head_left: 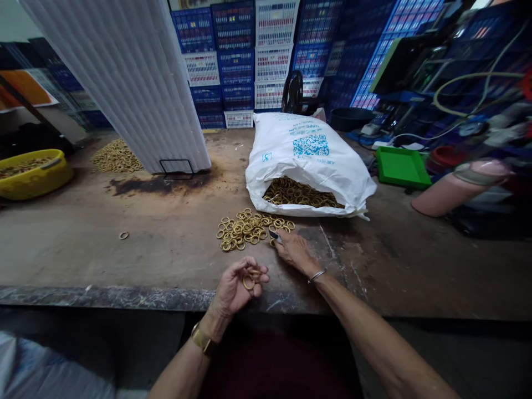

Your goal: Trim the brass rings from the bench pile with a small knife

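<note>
My left hand (238, 285), palm up near the table's front edge, is closed around a few brass-coloured rings (248, 282). Just beyond it lies a loose pile of similar rings (243, 228). My right hand (296, 250) reaches to the right side of that pile, its fingers closed on a small tool with a flat grey-and-black end (275, 236); its exact kind is hard to make out. Behind the pile a white woven sack (305, 149) lies on its side, its mouth facing me and full of rings. One single ring (123, 235) sits apart at the left.
A wooden table (166, 249) carries a yellow basin (37, 174), a heap of rings (116, 155), a leaning pale ribbed panel (137, 77) on a wire stand, a green tray (402, 167) and a pink bottle (453, 185). Stacked blue and white crates (236, 66) stand behind.
</note>
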Demonstrator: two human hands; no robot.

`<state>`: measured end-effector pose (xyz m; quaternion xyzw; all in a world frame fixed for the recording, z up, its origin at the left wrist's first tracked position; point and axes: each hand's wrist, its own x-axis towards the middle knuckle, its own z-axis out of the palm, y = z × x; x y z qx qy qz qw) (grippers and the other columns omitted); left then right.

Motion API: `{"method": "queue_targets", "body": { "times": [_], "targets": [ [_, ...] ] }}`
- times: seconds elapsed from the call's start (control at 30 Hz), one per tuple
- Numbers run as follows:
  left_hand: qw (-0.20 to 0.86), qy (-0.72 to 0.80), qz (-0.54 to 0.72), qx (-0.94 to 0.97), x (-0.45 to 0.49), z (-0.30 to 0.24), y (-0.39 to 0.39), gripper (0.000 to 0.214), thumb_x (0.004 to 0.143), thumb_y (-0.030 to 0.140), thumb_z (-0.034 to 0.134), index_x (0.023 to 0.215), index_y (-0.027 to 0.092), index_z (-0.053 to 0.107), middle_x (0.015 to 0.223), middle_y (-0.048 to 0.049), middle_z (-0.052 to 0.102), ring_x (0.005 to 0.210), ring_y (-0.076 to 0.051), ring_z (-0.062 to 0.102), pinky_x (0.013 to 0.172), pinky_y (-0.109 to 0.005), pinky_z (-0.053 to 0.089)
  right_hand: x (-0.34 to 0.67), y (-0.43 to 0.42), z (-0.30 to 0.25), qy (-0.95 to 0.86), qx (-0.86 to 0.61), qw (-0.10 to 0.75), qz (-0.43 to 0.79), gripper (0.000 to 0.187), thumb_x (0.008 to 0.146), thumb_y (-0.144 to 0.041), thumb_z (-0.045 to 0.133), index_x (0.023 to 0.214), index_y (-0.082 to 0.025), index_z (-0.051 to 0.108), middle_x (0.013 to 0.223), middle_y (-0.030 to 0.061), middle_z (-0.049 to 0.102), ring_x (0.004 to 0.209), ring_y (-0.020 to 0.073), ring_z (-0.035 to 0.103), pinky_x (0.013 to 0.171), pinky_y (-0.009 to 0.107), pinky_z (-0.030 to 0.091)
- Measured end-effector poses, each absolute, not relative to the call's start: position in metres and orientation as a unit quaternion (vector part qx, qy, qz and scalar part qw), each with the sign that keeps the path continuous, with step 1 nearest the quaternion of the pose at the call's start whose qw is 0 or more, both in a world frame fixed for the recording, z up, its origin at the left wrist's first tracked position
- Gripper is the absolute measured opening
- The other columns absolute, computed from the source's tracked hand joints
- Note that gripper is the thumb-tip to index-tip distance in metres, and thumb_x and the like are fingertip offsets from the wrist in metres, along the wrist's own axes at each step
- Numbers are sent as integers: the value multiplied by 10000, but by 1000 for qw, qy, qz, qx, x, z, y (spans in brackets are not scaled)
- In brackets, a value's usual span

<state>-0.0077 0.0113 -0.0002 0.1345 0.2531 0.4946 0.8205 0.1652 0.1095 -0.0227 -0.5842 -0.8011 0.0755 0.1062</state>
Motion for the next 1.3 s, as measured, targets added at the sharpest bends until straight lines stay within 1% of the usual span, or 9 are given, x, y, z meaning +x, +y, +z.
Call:
{"method": "queue_targets", "body": {
  "times": [0.13,0.23,0.4,0.57,0.67,0.83,1.0,1.1,1.3],
  "targets": [
    [791,333,507,79,-2,-4,14,271,696,320,668,660,155,457,590,15,531,568,-114,586,397,-153,388,166,105,-25,-792,-579,152,116,174,799,-254,438,916,-193,551,706,32,607,589,141,495,541,237,261],
    [748,405,514,112,6,-8,14,304,661,321,705,706,173,442,527,61,464,459,-75,500,364,-143,339,164,92,-21,-791,-534,228,192,140,803,-258,419,870,-186,520,678,9,547,583,128,457,555,225,298],
    [704,437,525,195,13,-11,15,388,676,432,670,909,192,472,558,70,487,406,-57,443,339,-136,273,153,67,-9,-775,-454,299,322,91,793,-269,425,791,-189,469,653,-24,458,574,105,415,554,208,328],
    [691,452,518,223,11,-12,16,370,669,450,666,800,169,465,537,73,473,357,-19,352,332,-131,210,146,61,-4,-720,-454,317,418,97,769,-284,457,745,-190,458,612,-47,410,546,90,380,527,196,322],
    [688,453,512,244,10,-11,15,365,678,453,656,812,164,477,547,64,492,355,-20,349,331,-136,207,145,62,-4,-696,-462,310,453,113,750,-299,475,728,-189,462,606,-50,411,549,90,381,529,197,326],
    [701,447,486,267,12,-11,13,367,697,475,629,820,159,490,579,44,526,349,-20,340,329,-143,200,143,63,-5,-677,-488,286,471,171,757,-347,490,709,-183,483,580,-52,425,544,92,387,523,203,327],
    [691,441,493,292,12,-14,11,333,727,466,605,776,154,498,623,38,518,373,-14,333,337,-143,211,143,65,-14,-655,-487,296,497,140,769,-313,458,753,-180,500,599,-38,502,525,94,418,519,205,339],
    [683,442,503,291,12,-16,10,324,734,461,600,807,159,508,640,41,513,385,-16,339,340,-142,215,147,64,-18,-688,-501,302,429,109,767,-263,447,715,-180,497,602,-29,509,539,98,436,533,206,334],
    [658,456,517,304,12,-16,10,333,733,477,595,799,163,506,639,42,517,388,-18,334,343,-142,231,152,52,-15,-826,-419,200,321,118,733,-137,426,715,-183,533,600,-12,530,525,103,421,525,210,287]
  ]
}}
